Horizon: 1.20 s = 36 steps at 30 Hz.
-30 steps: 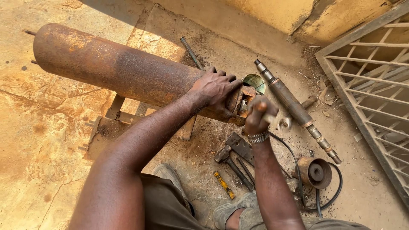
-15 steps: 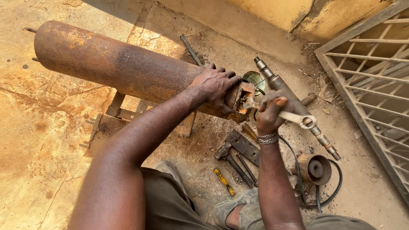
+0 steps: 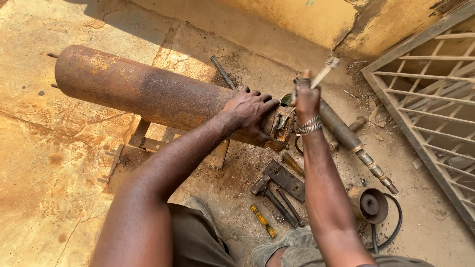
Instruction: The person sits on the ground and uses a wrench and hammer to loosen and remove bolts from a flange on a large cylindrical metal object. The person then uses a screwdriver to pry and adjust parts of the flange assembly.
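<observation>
Left hand (image 3: 250, 111) on rusty cylinder (image 3: 148, 96)

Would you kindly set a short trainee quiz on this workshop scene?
1. True or false: the left hand rests on the rusty cylinder.
2. What does the right hand hold? A) the hammer B) a raised pale-handled tool C) the yellow-handled screwdriver
3. Where does the hammer lie?

Key: 1 true. 2 B: pale-handled tool; its head is blurred. 3 On the ground, beside the flat metal plate.
</observation>
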Available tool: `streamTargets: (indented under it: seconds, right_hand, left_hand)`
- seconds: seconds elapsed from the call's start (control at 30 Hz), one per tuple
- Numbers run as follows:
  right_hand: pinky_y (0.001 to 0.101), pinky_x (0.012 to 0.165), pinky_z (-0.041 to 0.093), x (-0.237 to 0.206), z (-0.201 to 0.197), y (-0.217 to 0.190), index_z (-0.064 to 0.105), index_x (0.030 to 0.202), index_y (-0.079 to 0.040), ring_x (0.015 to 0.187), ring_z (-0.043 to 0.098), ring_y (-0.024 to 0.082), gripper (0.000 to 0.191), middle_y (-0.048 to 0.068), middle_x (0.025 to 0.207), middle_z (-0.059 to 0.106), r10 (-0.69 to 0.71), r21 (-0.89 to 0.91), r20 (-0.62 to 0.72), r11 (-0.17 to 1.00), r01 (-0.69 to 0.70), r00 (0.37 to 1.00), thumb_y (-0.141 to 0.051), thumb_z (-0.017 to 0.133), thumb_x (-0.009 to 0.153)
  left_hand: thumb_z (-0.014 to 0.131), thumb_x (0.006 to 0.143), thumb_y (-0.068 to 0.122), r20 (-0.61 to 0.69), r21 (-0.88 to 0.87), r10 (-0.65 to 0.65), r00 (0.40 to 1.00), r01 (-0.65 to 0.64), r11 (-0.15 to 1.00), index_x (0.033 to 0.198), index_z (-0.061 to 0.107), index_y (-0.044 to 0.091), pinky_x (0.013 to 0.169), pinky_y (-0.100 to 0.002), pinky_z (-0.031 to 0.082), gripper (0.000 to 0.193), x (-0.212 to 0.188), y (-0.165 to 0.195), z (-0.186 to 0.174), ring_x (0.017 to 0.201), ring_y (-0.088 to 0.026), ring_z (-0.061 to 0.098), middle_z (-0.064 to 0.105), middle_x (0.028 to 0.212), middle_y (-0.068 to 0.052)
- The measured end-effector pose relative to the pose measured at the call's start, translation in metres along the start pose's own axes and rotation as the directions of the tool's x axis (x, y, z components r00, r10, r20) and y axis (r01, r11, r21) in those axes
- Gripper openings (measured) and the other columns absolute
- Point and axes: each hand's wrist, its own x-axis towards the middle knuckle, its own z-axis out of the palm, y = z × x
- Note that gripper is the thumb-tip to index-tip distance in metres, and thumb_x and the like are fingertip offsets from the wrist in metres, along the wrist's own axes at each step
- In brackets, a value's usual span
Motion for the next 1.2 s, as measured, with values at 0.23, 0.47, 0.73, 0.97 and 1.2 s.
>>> streamTargets:
  seconds: [0.23,0.47,0.73,0.97,1.2]
  right_hand:
    - [0.0240,0.035,0.033,-0.088,-0.017,0.043,0.049,0.074,-0.012,0.041,0.041,0.007,0.054,-0.004,0.055,0.044,-0.801,0.134,-0.200,0.548,0.826,0.564,-0.047,0.037,0.113]
    - [0.0256,0.033,0.032,-0.046,0.011,0.043,0.046,0.067,-0.016,0.040,0.039,0.009,0.057,-0.003,0.054,0.043,-0.622,0.077,-0.061,0.777,0.625,0.781,-0.051,0.039,0.111]
    - [0.0240,0.031,0.036,-0.015,-0.003,0.005,0.057,0.073,-0.016,0.039,0.045,0.008,0.050,-0.004,0.055,0.052,-0.197,0.119,-0.114,0.970,0.210,0.974,-0.050,0.043,0.107]
    - [0.0245,0.034,0.028,-0.087,-0.004,0.046,0.046,0.067,-0.016,0.038,0.037,0.006,0.057,-0.004,0.051,0.041,-0.841,0.131,-0.195,0.488,0.863,0.505,-0.049,0.039,0.113]
    - [0.0259,0.034,0.028,-0.070,0.008,0.045,0.046,0.066,-0.012,0.039,0.036,0.006,0.058,-0.003,0.054,0.042,-0.773,0.146,-0.183,0.589,0.795,0.607,-0.047,0.043,0.112]
  left_hand:
    - [0.069,0.061,0.093,0.011,-0.009,-0.009,1.000,0.009,1.000,0.154,0.031,0.018,0.108,-0.058,0.041,0.125,-0.004,0.006,-0.004,0.125,-0.033,0.056,0.054,0.142,-0.014]
    - [0.068,0.060,0.093,0.022,0.035,-0.013,1.000,0.012,0.999,0.153,0.032,0.019,0.107,-0.061,0.039,0.124,-0.005,0.009,-0.007,0.124,-0.033,0.055,0.053,0.141,-0.013]
    - [0.069,0.059,0.091,-0.013,0.027,0.006,1.000,-0.005,1.000,0.152,0.033,0.018,0.106,-0.058,0.043,0.124,-0.001,0.001,-0.003,0.124,-0.032,0.055,0.054,0.140,-0.013]
    - [0.069,0.061,0.091,0.020,-0.005,-0.009,1.000,0.010,1.000,0.150,0.038,0.017,0.104,-0.057,0.045,0.120,-0.011,0.009,-0.012,0.122,-0.031,0.057,0.057,0.135,-0.012]
    - [0.069,0.062,0.091,0.048,-0.005,-0.011,0.999,0.011,1.000,0.154,0.033,0.019,0.107,-0.058,0.042,0.122,-0.003,0.008,-0.005,0.121,-0.032,0.058,0.056,0.137,-0.012]
